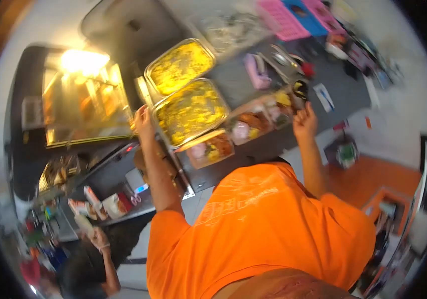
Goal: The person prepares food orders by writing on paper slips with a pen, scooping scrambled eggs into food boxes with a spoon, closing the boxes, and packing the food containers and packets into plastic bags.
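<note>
My left hand (144, 120) is raised at the left side of the nearer metal tray (156, 117), close to the lit glass case. Its fingers are blurred, so their grip is unclear. In the tray lies chopped yellow food (191, 112). My right hand (305, 120) is closed at the right end of a row of clear food boxes. Just above its fingers is a dark round thing with yellow on it (300, 89); whether I hold it by a handle cannot be made out. The boxes, such as the front food box (211, 151), contain pink, brown and yellow food.
Behind the nearer tray is a second yellow-filled tray (181, 66). The lit glass case (86, 109) stands left. Pink and blue baskets (293, 17) and a pink case (256, 72) are farther back. At lower left, another person's hand (99, 240) holds something pale.
</note>
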